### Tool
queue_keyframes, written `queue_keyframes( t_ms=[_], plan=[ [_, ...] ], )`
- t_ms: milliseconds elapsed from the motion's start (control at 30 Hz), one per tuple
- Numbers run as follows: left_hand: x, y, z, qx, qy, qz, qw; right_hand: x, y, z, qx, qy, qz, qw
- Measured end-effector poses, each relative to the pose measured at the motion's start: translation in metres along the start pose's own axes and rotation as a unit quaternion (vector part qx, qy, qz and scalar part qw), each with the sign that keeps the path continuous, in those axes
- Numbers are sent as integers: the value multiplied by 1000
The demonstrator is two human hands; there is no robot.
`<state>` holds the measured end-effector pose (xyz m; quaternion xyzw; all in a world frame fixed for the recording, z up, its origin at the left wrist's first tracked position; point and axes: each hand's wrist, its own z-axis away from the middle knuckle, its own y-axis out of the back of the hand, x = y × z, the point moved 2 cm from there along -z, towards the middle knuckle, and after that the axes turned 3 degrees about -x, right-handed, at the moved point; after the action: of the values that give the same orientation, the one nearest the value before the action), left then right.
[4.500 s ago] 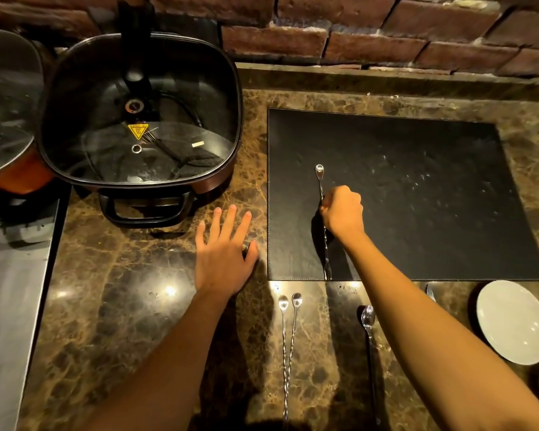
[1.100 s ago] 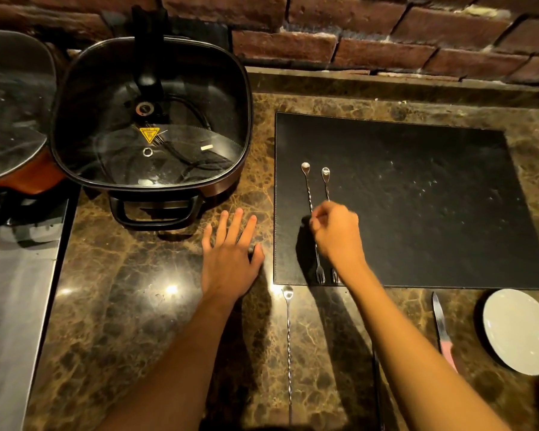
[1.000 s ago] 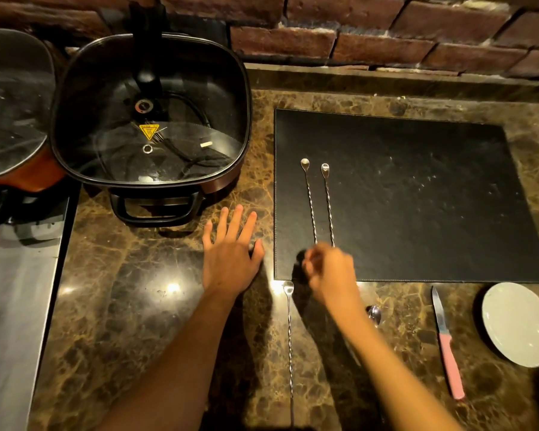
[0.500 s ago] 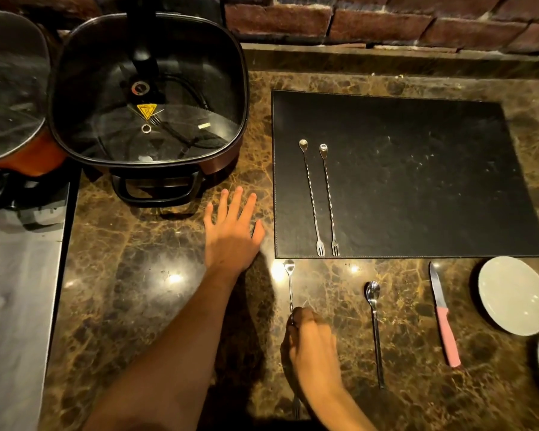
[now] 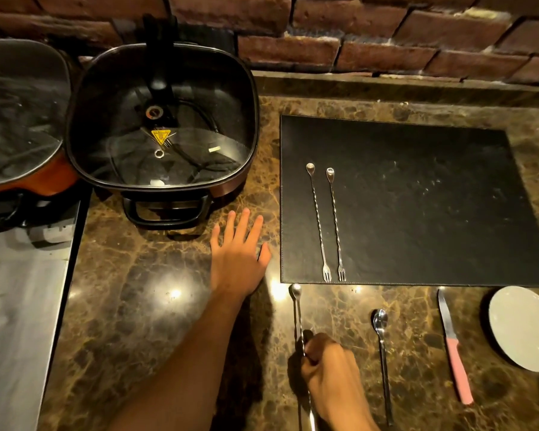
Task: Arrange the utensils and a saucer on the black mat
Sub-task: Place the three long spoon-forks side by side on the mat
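A black mat (image 5: 417,197) lies on the marble counter. Two long twisted bar spoons with fork ends lie side by side on its left part, one (image 5: 318,222) left of the other (image 5: 335,223). Just below the mat's front edge a third twisted bar spoon (image 5: 297,312) points at the mat, and my right hand (image 5: 330,371) is shut on its shaft. My left hand (image 5: 238,256) rests flat on the counter, fingers spread, left of the mat. A plain spoon (image 5: 381,353), a pink-handled knife (image 5: 453,349) and a white saucer (image 5: 521,328) lie on the counter in front of the mat.
A square electric pan with a glass lid (image 5: 162,119) stands at the back left, its handle facing me. Another lidded pan (image 5: 16,119) is at the far left. A brick wall (image 5: 355,32) backs the counter. A steel surface (image 5: 19,321) borders the counter's left.
My right hand left the second bar spoon on the mat beside the first, drew back to the counter's front and closed on the third bar spoon. The left hand stayed flat.
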<state>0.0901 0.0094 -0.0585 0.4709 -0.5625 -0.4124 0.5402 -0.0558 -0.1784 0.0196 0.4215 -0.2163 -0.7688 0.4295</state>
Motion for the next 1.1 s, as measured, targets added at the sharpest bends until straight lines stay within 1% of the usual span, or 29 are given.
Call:
queue_keyframes(
  t_ms=[33, 67, 100, 133, 233, 333, 467, 600, 733, 867, 933, 1000, 1100],
  plan=[
    [0, 0, -1, -6, 2, 0, 1000, 7, 1, -1, 20, -26, 0, 999],
    [0, 0, -1, -11, 5, 2, 1000, 5, 7, -3, 43, -41, 22, 998],
    [1, 0, -2, -16, 7, 2, 1000, 1, 13, -7, 55, -48, 22, 997],
    [0, 0, -2, -19, 10, 3, 1000, -8, 21, -13, 29, -9, 34, 999],
    [0, -1, -2, -26, 14, -1, 1000, -26, 43, -56, 58, -1, -56, 997],
    [-1, -2, -2, -29, 14, -3, 999, -53, 66, -113, 73, 36, -28, 996],
    [-1, -2, -2, -27, 17, -3, 999, -80, 89, -175, 126, 7, -44, 991],
    [-1, -3, -1, -29, 18, 1, 999, -99, 98, -205, 126, 17, 3, 992],
    [-1, -4, 0, -32, 17, 8, 999, -102, 91, -212, 118, 20, 52, 991],
    [-1, -1, 0, -41, 18, 7, 999, -100, 88, -210, 122, 35, 69, 989],
    [-1, 0, 0, -47, 19, 7, 999, -98, 94, -207, 124, 37, 47, 990],
    [-1, 0, -1, -51, 19, 2, 998, -90, 103, -200, 129, 29, -8, 991],
    [-2, -3, 0, -45, 10, -13, 999, -56, 120, -173, 155, -1, -95, 983]
  ],
)
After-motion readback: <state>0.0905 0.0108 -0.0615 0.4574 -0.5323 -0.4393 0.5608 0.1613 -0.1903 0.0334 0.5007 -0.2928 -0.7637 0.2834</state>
